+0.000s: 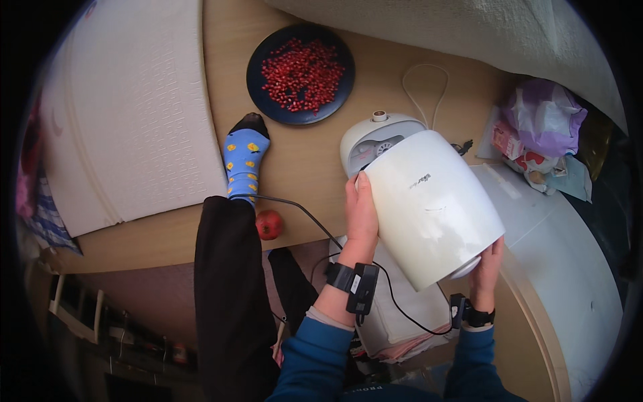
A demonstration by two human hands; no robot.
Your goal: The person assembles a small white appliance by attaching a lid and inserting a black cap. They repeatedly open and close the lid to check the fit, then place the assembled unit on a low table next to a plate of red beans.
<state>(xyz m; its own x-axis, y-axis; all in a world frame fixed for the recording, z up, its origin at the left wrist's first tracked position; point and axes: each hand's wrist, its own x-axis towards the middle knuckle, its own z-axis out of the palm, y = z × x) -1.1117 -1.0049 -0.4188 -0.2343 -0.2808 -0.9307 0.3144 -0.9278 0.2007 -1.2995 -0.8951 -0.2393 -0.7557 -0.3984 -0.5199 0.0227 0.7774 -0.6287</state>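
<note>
- The left hand (362,211) is flat and open against the side of a white rounded appliance (432,204), its fingers spread upward along the casing near the open lid (375,141).
- The right hand (487,261) cups the appliance's base from below, fingers curled round the lower rim — both hands have it tipped on its side, the lid end pointing away from the person.
- The appliance is held above the wooden floor (308,161), over a stack of folded cloths (408,315) near the floor's near edge.
- Each wrist carries a black strapped device; a black cable (301,208) runs from the left one across the floor.
- A dark plate of red pomegranate seeds (300,74) sits toward the far edge of the floor.
- A foot in a blue sock with yellow spots (246,157) rests between plate and person — a whole red pomegranate (269,224) lies just beside the dark trouser leg.
- A white cord (425,90) loops beyond the lid.
- Crumpled bags and packets (542,134) sit at the right.
</note>
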